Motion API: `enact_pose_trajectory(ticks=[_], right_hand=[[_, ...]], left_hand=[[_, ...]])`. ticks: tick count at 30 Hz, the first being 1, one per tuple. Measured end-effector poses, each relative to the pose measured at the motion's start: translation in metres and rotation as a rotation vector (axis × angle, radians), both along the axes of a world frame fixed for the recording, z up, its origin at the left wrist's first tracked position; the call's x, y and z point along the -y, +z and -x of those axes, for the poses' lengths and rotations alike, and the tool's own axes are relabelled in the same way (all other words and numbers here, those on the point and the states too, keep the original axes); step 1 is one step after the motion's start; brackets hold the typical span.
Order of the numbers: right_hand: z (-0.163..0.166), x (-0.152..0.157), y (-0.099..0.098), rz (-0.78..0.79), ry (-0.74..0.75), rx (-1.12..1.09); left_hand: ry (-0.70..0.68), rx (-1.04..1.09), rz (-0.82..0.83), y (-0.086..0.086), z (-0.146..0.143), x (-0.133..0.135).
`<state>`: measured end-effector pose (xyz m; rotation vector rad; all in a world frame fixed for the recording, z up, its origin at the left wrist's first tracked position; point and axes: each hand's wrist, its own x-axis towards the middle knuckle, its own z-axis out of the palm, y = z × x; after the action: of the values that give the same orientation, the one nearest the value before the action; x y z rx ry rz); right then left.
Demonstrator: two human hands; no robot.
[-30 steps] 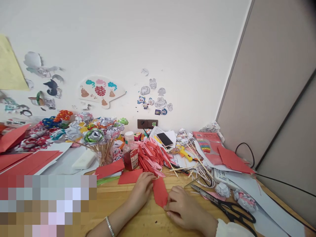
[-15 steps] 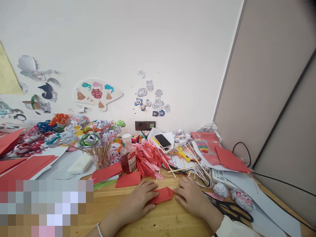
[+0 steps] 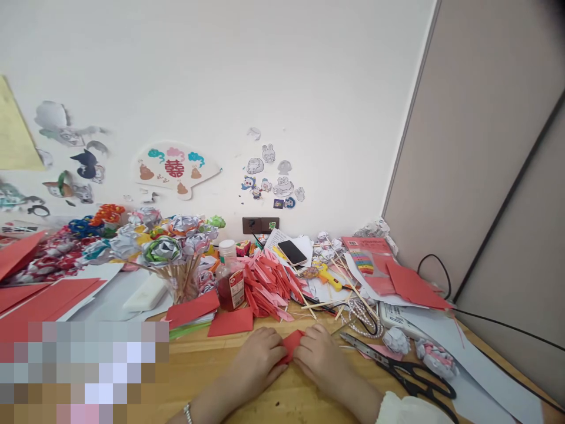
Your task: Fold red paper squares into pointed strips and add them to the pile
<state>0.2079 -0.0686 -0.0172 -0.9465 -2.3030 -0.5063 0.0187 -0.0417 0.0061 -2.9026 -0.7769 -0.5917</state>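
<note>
A small folded piece of red paper (image 3: 292,344) lies on the wooden table (image 3: 247,406) in front of me, partly covered by both hands. My left hand (image 3: 262,356) grips its left side, thumb low and fingers curled over the top. From the other side my right hand (image 3: 318,359) holds the right part with bent fingers, covering that end. Just beyond my left hand are two flat red paper pieces (image 3: 230,323). Black-handled scissors (image 3: 404,371) rest to the right of my right hand, partly over a pink paper scrap (image 3: 384,351).
Behind the hands stand a bottle of red liquid (image 3: 230,285), a pile of folded red strips (image 3: 269,282) and a jar of paper flowers (image 3: 180,277). A phone (image 3: 292,252), a yellow glue gun (image 3: 330,277), a bead string (image 3: 364,315) and crumpled paper flowers (image 3: 435,357) lie rightward.
My right hand has moved left onto the red paper and now covers its right end. My left hand has shifted slightly right. The scissors' blades are uncovered.
</note>
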Motion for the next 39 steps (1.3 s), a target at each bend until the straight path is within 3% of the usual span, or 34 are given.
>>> enact_pose_trajectory(ticks=[5,14,17,21,28,35,39], right_hand=[[-0.009,-0.005,0.000,0.049,-0.060,-0.078],[-0.011,0.000,0.008,0.266,0.057,-0.022],[-0.012,0.002,0.011,0.357,0.090,-0.010],[-0.015,0.000,0.011,0.462,0.073,-0.010],[-0.012,0.001,0.010,0.502,0.126,-0.066],[-0.012,0.002,0.009,0.602,0.136,-0.114],[-0.010,0.002,0.007,0.666,0.087,-0.249]], left_hand=[[-0.089,0.108,0.051,-0.002,0.010,-0.012],[-0.172,-0.016,-0.154,0.002,0.009,-0.011],[-0.186,-0.009,-0.064,0.005,0.011,-0.008],[-0.216,0.033,0.180,0.007,0.018,-0.010],[-0.220,0.173,0.543,0.000,0.020,-0.020],[-0.217,0.205,0.665,-0.003,0.021,-0.022],[-0.182,0.214,0.634,-0.002,0.017,-0.019]])
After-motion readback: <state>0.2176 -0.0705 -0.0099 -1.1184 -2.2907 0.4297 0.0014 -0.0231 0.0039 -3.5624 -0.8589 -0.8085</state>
